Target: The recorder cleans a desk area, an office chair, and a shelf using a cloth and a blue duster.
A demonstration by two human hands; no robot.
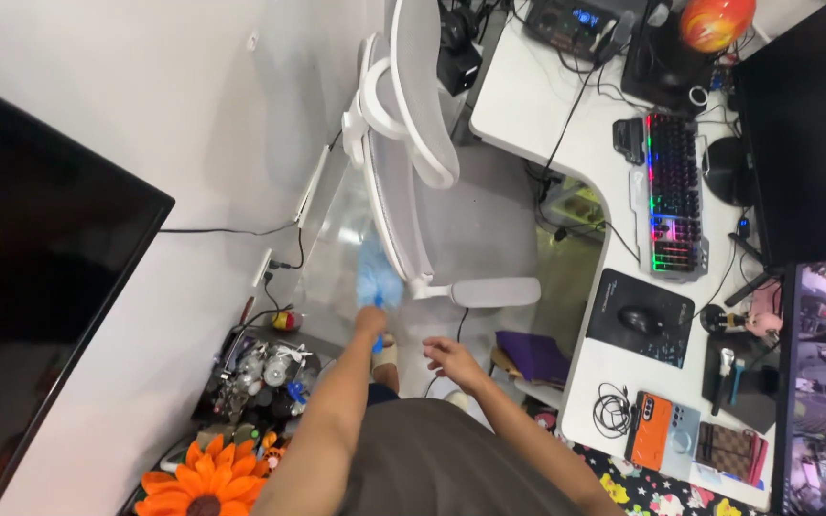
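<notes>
Dark screens (805, 124) right, black television (40, 277) left

White desk corner with computer gear.
A backlit keyboard (676, 196) lies beside a dark monitor (805, 124); a mouse (639, 319) sits on its black pad (641, 315), near an orange phone (648, 432).

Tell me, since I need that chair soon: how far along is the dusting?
Nothing shows which parts are already dusted. In hand: the left hand holds a blue duster against the back of the white chair, while the right hand hangs open and empty beside it. Probably left to do: the armrest and the seat.
</notes>
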